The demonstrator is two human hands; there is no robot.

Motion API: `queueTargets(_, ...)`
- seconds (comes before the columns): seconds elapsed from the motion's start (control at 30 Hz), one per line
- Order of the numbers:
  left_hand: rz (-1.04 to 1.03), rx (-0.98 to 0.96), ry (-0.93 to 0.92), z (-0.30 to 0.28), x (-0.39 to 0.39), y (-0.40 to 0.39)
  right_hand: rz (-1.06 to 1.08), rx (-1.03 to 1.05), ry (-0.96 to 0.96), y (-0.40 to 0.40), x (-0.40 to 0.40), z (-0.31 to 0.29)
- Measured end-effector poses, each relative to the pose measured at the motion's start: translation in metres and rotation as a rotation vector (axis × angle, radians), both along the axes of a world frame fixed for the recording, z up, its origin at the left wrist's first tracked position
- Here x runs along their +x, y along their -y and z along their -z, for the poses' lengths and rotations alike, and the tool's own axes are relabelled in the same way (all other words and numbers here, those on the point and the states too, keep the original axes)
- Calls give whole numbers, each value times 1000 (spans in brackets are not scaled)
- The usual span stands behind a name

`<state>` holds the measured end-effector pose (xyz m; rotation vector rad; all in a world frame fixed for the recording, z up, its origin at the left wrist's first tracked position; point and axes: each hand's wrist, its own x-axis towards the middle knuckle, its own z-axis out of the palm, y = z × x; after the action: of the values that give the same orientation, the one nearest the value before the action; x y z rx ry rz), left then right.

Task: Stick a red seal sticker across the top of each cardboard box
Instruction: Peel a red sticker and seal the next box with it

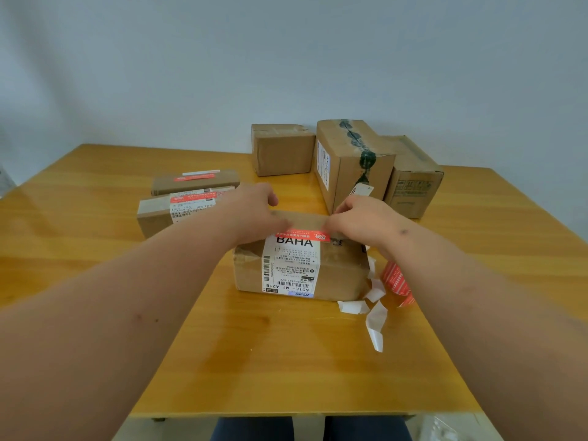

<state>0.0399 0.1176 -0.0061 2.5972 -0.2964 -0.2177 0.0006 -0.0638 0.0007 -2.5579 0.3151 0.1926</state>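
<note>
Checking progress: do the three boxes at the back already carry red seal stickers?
No, the three back boxes show bare cardboard and dark tape, no red sticker.

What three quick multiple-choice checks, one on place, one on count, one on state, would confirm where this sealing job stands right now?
1. Where is the sticker roll?
A. right of the near box
B. on the back boxes
C. at the table's left edge

2. How many boxes at the left already carry a red seal?
A. none
B. two
C. four

3. What state is the red seal sticker on the near box in?
A. still on the roll
B. lying across the top's front edge under both hands
C. stuck on the table

Answers: 1 A, it lies beside that box. 2 B, both flat boxes show red strips. 3 B, the left hand and right hand press its ends.
</note>
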Motion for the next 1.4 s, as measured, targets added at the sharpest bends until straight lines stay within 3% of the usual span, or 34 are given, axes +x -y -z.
queueTargets(0.17,-37,-71,-16,4,1,-4,20,35,17,3,-1,2)
queueTargets(0.3,4,-17,-31,5,-2,-4,-35,95,-41,2,-6,0)
queueTargets(0.43,-13,-144,-110,5,-1,-5,-39,121,-15,2,-5,1)
queueTargets(0.57,-41,-77,-46,7,-2,-1,1,96,37,-3,-2,9)
queueTargets(0.7,-88,-137,-33,11,0,-2,28,73,83,-3,2,11)
queueTargets(0.87,-70,82,29,8,-4,4,-1,58,61,-5,1,14)
queueTargets(0.97,-70,58,26,8,-5,4,-3,84,57,-2,0,12)
queueTargets(1.1,-25,194,30,8,-11,7,-51,85,-12,-2,-5,11)
queueTargets(1.27,-46,-157,-121,6,-10,-3,-42,153,-14,2,-6,8)
queueTargets(1.4,-43,-282,-126,7,-8,-11,-52,163,-13,1,-7,8)
